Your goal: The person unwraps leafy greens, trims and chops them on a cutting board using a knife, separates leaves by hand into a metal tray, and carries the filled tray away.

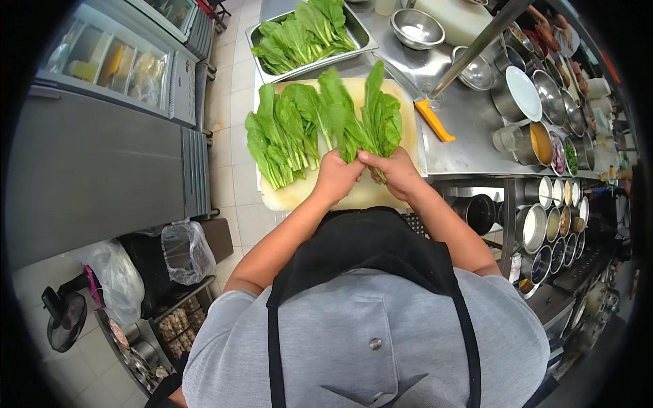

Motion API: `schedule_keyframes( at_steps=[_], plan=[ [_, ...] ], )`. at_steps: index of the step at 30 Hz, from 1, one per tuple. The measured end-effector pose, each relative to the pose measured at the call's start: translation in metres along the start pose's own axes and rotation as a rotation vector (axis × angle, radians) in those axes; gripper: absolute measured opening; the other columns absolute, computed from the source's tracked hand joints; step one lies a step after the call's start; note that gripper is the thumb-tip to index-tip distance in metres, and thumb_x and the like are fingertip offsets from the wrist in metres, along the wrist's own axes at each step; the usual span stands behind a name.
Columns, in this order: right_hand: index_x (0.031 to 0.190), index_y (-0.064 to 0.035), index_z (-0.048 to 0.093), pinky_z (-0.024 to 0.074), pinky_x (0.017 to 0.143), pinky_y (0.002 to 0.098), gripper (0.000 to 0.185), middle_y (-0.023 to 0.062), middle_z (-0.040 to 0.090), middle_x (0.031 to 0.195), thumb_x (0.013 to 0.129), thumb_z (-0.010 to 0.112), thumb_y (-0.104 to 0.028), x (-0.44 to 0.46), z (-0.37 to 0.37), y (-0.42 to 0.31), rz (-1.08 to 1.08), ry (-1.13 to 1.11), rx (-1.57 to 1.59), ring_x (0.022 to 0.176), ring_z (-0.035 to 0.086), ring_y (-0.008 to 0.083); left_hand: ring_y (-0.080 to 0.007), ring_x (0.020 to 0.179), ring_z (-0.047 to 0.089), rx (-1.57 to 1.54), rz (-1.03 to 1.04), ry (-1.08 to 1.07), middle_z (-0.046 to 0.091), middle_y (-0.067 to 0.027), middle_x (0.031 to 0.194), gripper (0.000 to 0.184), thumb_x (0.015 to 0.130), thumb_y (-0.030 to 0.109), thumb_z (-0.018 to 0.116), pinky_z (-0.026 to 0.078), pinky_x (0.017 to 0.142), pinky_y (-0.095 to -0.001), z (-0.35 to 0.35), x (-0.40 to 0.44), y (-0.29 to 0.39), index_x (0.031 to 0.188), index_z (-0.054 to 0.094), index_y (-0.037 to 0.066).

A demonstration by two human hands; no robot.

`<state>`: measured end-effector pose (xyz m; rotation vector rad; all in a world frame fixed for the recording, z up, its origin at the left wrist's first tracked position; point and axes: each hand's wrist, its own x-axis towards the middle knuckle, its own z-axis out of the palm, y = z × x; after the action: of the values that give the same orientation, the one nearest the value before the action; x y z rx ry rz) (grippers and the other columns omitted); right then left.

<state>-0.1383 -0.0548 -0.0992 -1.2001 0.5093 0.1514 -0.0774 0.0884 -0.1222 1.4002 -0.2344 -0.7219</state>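
Both my hands are closed on leafy greens above the cutting board (299,199). My left hand (338,177) grips the stems of some leafy greens (338,109), whose leaves point away from me and look slightly blurred. Close beside it, my right hand (396,171) is wrapped round more leafy greens (382,119), with stem ends showing below the fingers. The two hands nearly touch. Left of them, a pile of leafy greens (275,139) lies on the board, stems toward me. Part of the stems is hidden in my fingers.
A metal tray (371,46) of greens stands beyond the board. Right of the board lies a knife with an orange handle (434,121). Metal bowls (417,29) and pots (507,98) crowd the steel counter. A slanted metal post (479,47) rises near the knife. Refrigerators (102,170) line the left.
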Motion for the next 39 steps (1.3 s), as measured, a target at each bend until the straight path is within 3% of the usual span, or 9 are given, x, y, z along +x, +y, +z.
schedule_keyframes(
  at_steps=[6, 12, 18, 21, 32, 35, 37, 38, 39],
  plan=[
    [0.107, -0.0005, 0.064, 0.0501, 0.064, 0.0292, 0.026, 0.0072, 0.067, 0.094, 0.088, 0.073, -0.017, 0.015, -0.006, -0.008, -0.071, 0.054, 0.067, 0.077, 0.063, 0.0153, -0.01, 0.062, 0.052, -0.334, -0.068, 0.026, 0.057, -0.0006, 0.077, 0.038, 0.1, 0.04, 0.05, 0.038, 0.051, -0.0229, -0.017, 0.009, -0.004, 0.103, 0.061, 0.004],
    [0.111, 0.0046, 0.064, 0.0549, 0.071, 0.0306, 0.035, 0.011, 0.07, 0.098, 0.08, 0.075, -0.007, 0.01, 0.013, 0.001, -0.142, -0.001, -0.226, 0.085, 0.066, 0.0176, -0.0097, 0.071, 0.052, -0.151, -0.223, 0.103, 0.059, -0.0016, 0.085, 0.047, 0.101, 0.042, 0.053, 0.041, 0.062, -0.0253, -0.015, 0.004, 0.001, 0.121, 0.057, -0.001],
    [0.116, 0.0031, 0.061, 0.0522, 0.075, 0.0317, 0.041, 0.0088, 0.067, 0.099, 0.078, 0.075, 0.003, 0.008, 0.01, -0.003, -0.135, 0.096, -0.375, 0.084, 0.063, 0.0177, -0.0087, 0.073, 0.056, -0.086, 0.039, 0.202, 0.065, -0.0035, 0.091, 0.025, 0.093, 0.021, 0.067, 0.043, 0.059, -0.0252, -0.021, 0.002, -0.002, 0.106, 0.065, 0.0],
    [0.12, 0.0072, 0.058, 0.051, 0.083, 0.0315, 0.045, 0.0107, 0.068, 0.107, 0.077, 0.073, 0.002, 0.005, 0.006, -0.008, -0.046, 0.086, -0.235, 0.094, 0.064, 0.0191, -0.0092, 0.069, 0.056, -0.077, -0.091, 0.162, 0.066, -0.0035, 0.087, 0.016, 0.091, 0.015, 0.069, 0.044, 0.06, -0.0253, -0.032, 0.0, 0.0, 0.097, 0.068, 0.001],
    [0.114, 0.0061, 0.06, 0.0514, 0.081, 0.0311, 0.037, 0.0087, 0.069, 0.102, 0.079, 0.07, 0.004, 0.021, -0.005, -0.02, -0.18, 0.198, -0.286, 0.089, 0.063, 0.017, -0.0072, 0.056, 0.052, -0.144, -0.197, 0.236, 0.063, -0.0036, 0.079, 0.021, 0.093, 0.02, 0.066, 0.035, 0.046, -0.0205, -0.042, 0.003, 0.0, 0.101, 0.067, 0.001],
    [0.109, 0.0046, 0.063, 0.0525, 0.08, 0.0343, 0.034, 0.0129, 0.071, 0.099, 0.078, 0.073, -0.005, 0.049, -0.016, 0.0, -0.217, 0.275, -0.32, 0.087, 0.068, 0.0228, -0.0063, 0.056, 0.052, -0.182, -0.154, 0.287, 0.063, -0.0027, 0.078, 0.021, 0.094, 0.021, 0.064, 0.033, 0.044, -0.0202, -0.044, 0.004, -0.003, 0.1, 0.066, 0.001],
    [0.103, 0.0025, 0.066, 0.0531, 0.081, 0.0394, 0.036, 0.0197, 0.07, 0.097, 0.076, 0.075, -0.019, 0.066, -0.019, 0.011, -0.209, 0.327, -0.901, 0.089, 0.069, 0.0319, -0.0133, 0.056, 0.056, -0.028, -0.142, 0.359, 0.066, -0.0085, 0.081, 0.023, 0.093, 0.021, 0.062, 0.041, 0.049, -0.0262, -0.048, 0.007, -0.007, 0.1, 0.064, -0.001],
    [0.103, 0.0025, 0.066, 0.0531, 0.081, 0.0394, 0.036, 0.0197, 0.07, 0.097, 0.076, 0.075, -0.019, 0.066, -0.017, 0.016, -0.213, 0.327, -0.904, 0.089, 0.069, 0.0319, -0.0133, 0.056, 0.056, -0.03, -0.138, 0.359, 0.066, -0.0085, 0.081, 0.023, 0.093, 0.021, 0.062, 0.041, 0.049, -0.0262, -0.051, 0.009, -0.007, 0.1, 0.064, -0.001],
    [0.1, 0.0017, 0.067, 0.0528, 0.081, 0.0414, 0.036, 0.0215, 0.07, 0.097, 0.075, 0.074, -0.023, 0.063, -0.009, 0.018, -0.208, 0.285, -1.082, 0.09, 0.068, 0.0348, -0.0206, 0.061, 0.061, 0.325, -0.029, 0.306, 0.068, -0.0139, 0.086, 0.024, 0.092, 0.02, 0.062, 0.046, 0.055, -0.0321, -0.055, 0.012, -0.002, 0.1, 0.064, -0.003]
  ],
)
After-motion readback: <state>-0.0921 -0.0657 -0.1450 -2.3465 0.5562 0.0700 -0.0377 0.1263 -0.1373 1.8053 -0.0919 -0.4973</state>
